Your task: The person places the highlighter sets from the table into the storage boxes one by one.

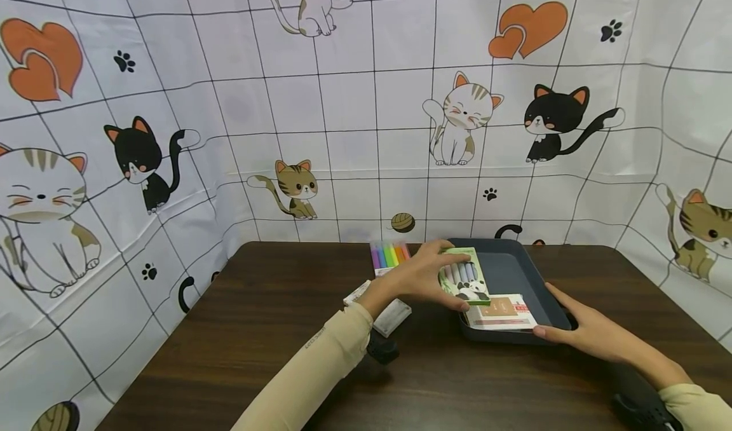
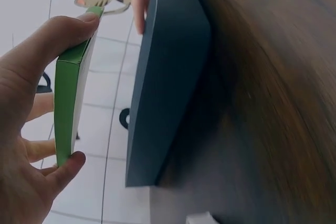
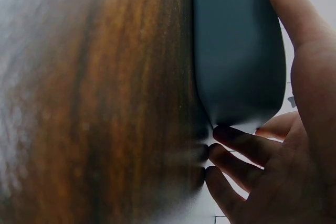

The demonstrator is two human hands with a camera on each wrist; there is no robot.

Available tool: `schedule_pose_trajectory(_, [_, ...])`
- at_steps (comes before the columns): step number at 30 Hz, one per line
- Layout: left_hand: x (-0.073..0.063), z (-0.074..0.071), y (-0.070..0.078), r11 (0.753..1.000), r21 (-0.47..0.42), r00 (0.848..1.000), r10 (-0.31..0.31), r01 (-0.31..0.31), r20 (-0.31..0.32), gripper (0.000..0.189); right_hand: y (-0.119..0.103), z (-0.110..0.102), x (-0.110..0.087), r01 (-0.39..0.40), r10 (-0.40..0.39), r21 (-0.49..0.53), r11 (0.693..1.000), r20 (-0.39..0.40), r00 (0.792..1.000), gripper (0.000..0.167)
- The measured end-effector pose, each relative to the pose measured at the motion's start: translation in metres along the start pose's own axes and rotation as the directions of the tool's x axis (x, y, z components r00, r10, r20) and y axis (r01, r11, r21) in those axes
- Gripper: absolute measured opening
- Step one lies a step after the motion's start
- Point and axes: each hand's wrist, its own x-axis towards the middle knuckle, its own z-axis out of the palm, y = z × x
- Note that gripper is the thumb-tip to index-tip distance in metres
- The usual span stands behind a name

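Note:
My left hand (image 1: 420, 275) grips a slim green box (image 1: 473, 289) with a panda print and a row of pale sticks on its front. In the left wrist view the thumb lies on one end of the box (image 2: 67, 103) and fingertips on the other. The box is tilted over the left side of a dark blue-grey tray (image 1: 506, 266). Inside the tray's near end lies a white box with a tan panel (image 1: 500, 313), partly covered by the green one. My right hand (image 1: 589, 329) holds the tray's near right corner, thumb at the near rim and fingers along the side.
A pack of coloured markers (image 1: 389, 256) lies at the back, left of the tray. Small white packages (image 1: 392, 318) sit under and beside the left forearm. The brown table (image 1: 274, 310) meets a cat-print curtain (image 1: 349, 151) behind.

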Motion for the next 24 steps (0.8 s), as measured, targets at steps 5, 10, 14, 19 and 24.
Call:
schedule_pose_trajectory(5, [0.013, 0.004, 0.011, 1.0, 0.007, 1.0, 0.029, -0.029, 0.011, 0.093, -0.001, 0.0, 0.0, -0.009, 0.009, -0.004, 1.0, 0.004, 1.0, 0.102])
schedule_pose_trajectory(10, [0.023, 0.008, 0.02, 0.998, 0.009, 0.998, 0.058, -0.058, 0.02, 0.093, -0.001, -0.001, 0.0, -0.014, 0.014, -0.002, 1.0, 0.004, 1.0, 0.102])
schedule_pose_trajectory(14, [0.028, 0.01, 0.025, 0.999, 0.012, 0.998, 0.049, -0.05, 0.039, 0.092, -0.002, -0.001, 0.0, -0.008, 0.008, 0.008, 1.0, 0.003, 1.0, 0.102])
schedule_pose_trajectory(19, [0.034, 0.014, 0.03, 0.999, 0.017, 0.998, 0.036, -0.037, 0.053, 0.092, -0.003, -0.001, 0.0, -0.006, 0.006, 0.015, 1.0, 0.006, 1.0, 0.101])
schedule_pose_trajectory(24, [0.039, 0.017, 0.034, 0.999, 0.018, 0.997, 0.038, -0.039, 0.067, 0.092, -0.002, -0.001, 0.0, -0.012, 0.012, 0.011, 1.0, 0.009, 1.0, 0.101])
